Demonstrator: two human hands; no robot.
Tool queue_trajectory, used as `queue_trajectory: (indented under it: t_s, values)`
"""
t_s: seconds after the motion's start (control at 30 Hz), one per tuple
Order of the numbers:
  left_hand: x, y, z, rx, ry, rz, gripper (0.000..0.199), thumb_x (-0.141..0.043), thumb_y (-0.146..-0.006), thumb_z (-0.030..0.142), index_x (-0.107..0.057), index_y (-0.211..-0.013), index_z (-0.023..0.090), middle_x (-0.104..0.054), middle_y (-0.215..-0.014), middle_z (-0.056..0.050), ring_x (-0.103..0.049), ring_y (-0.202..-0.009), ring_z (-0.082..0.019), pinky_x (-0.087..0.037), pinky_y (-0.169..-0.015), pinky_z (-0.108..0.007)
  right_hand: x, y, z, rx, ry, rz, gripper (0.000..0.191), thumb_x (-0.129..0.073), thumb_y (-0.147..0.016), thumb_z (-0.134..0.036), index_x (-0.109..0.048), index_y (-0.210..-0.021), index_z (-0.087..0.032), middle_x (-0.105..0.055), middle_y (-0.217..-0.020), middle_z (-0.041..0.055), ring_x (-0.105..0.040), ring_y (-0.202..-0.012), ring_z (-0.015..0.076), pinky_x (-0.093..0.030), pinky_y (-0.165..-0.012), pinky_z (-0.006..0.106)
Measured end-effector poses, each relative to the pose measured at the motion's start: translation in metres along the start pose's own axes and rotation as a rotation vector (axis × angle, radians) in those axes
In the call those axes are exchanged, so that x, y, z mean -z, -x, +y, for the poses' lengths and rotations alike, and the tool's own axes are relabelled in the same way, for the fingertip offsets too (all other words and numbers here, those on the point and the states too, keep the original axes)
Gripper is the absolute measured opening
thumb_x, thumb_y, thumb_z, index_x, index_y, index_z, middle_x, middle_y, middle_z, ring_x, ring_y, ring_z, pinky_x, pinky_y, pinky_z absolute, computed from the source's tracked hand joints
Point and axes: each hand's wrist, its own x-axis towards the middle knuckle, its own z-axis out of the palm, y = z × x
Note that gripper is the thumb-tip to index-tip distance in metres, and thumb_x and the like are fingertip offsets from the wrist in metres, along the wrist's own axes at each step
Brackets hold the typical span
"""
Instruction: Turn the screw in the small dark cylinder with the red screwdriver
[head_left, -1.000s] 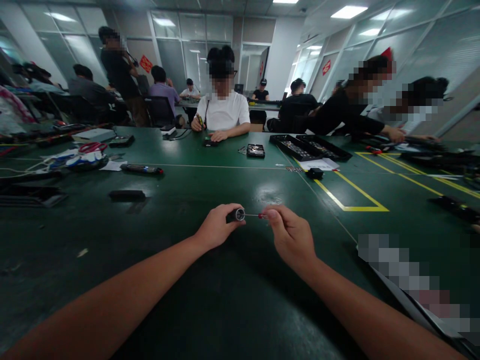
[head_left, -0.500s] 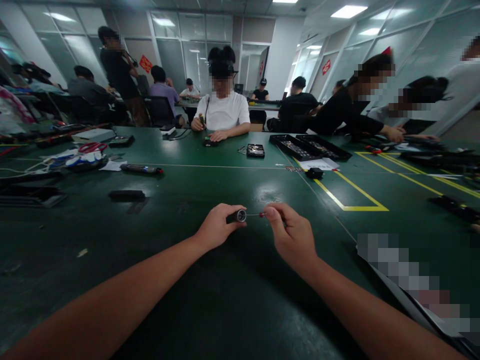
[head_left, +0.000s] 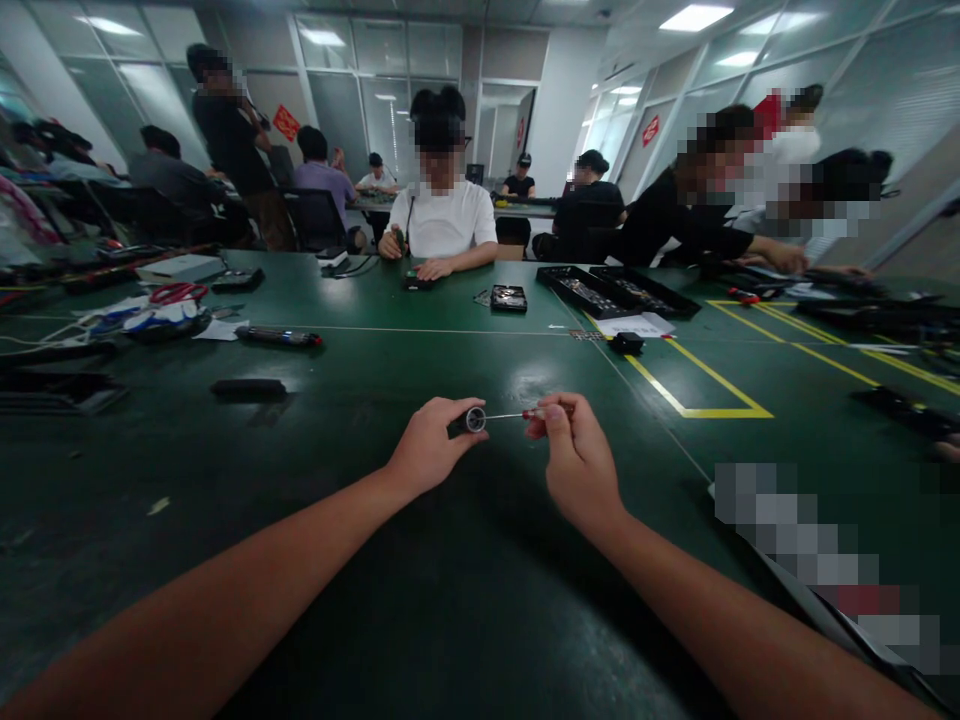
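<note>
Between its thumb and fingers, my left hand (head_left: 433, 445) holds a dark cylindrical part (head_left: 474, 419) with a round, ringed end facing me. My right hand (head_left: 579, 455) pinches the red handle of a thin screwdriver (head_left: 529, 414). The metal shaft points left and its tip meets the rim area of the cylinder; whether it is inside cannot be made out. Both hands are above the green table (head_left: 420, 620), near its middle.
A black bar (head_left: 249, 389) and a dark pen-like tool (head_left: 279, 337) lie left. Red scissors (head_left: 178, 292) rest further back. Black trays (head_left: 576, 292) and a small black block (head_left: 627, 343) are right of centre. A person in white (head_left: 442, 222) sits opposite.
The right fingers have shifted along the screwdriver, so more of its red handle shows. The shaft now slants slightly upward to the right. The view has shifted slightly.
</note>
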Motion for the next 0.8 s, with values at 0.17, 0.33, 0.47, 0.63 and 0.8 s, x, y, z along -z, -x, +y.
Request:
queue_trajectory:
  t_s: [0.17, 0.33, 0.47, 0.63, 0.8]
  values:
    - [0.005, -0.004, 0.001, -0.037, -0.067, 0.021, 0.037, -0.075, -0.087, 0.023, -0.068, -0.123, 0.022, -0.072, -0.115, -0.005, -0.063, -0.107, -0.023, -0.048, -0.097, -0.041, 0.002, -0.019, 0.017, -0.287, -0.374, -0.005, 0.025, -0.055, -0.092, -0.05, -0.054, -0.085, -0.025, -0.056, -0.067, -0.0024, -0.057, -0.058, 0.0178, -0.055, -0.061, 0.036]
    - [0.004, -0.002, -0.002, -0.018, -0.057, 0.01, 0.036, -0.077, -0.086, 0.025, -0.069, -0.121, 0.021, -0.073, -0.113, -0.005, -0.064, -0.105, -0.023, -0.048, -0.094, -0.04, 0.0, -0.013, 0.012, -0.197, -0.276, 0.085, 0.025, -0.055, -0.094, -0.048, -0.058, -0.094, -0.023, -0.062, -0.078, 0.0, -0.061, -0.069, 0.017, -0.055, -0.068, 0.035]
    - [0.0, -0.001, -0.007, -0.047, -0.051, -0.002, 0.036, -0.077, -0.086, 0.03, -0.069, -0.121, 0.024, -0.073, -0.112, -0.004, -0.064, -0.104, -0.023, -0.048, -0.093, -0.04, -0.002, -0.006, 0.0, -0.066, -0.132, 0.038, 0.022, -0.05, -0.099, -0.043, -0.057, -0.096, -0.023, -0.064, -0.08, 0.0004, -0.062, -0.071, 0.0171, -0.053, -0.07, 0.035]
    - [-0.002, -0.001, -0.007, -0.045, -0.046, -0.01, 0.037, -0.077, -0.085, 0.032, -0.069, -0.121, 0.025, -0.073, -0.111, -0.003, -0.063, -0.103, -0.023, -0.047, -0.093, -0.041, 0.0, -0.002, -0.004, -0.012, -0.005, 0.01, 0.02, -0.047, -0.1, -0.04, -0.056, -0.098, -0.023, -0.064, -0.08, 0.0012, -0.062, -0.073, 0.0181, -0.05, -0.071, 0.035]
    - [-0.002, -0.001, -0.006, -0.034, -0.054, -0.001, 0.037, -0.078, -0.085, 0.031, -0.069, -0.12, 0.024, -0.073, -0.11, -0.003, -0.064, -0.1, -0.022, -0.048, -0.09, -0.039, 0.002, -0.001, -0.002, 0.045, 0.073, -0.014, 0.02, -0.045, -0.102, -0.039, -0.057, -0.1, -0.023, -0.065, -0.081, 0.0015, -0.062, -0.075, 0.0181, -0.048, -0.073, 0.036]
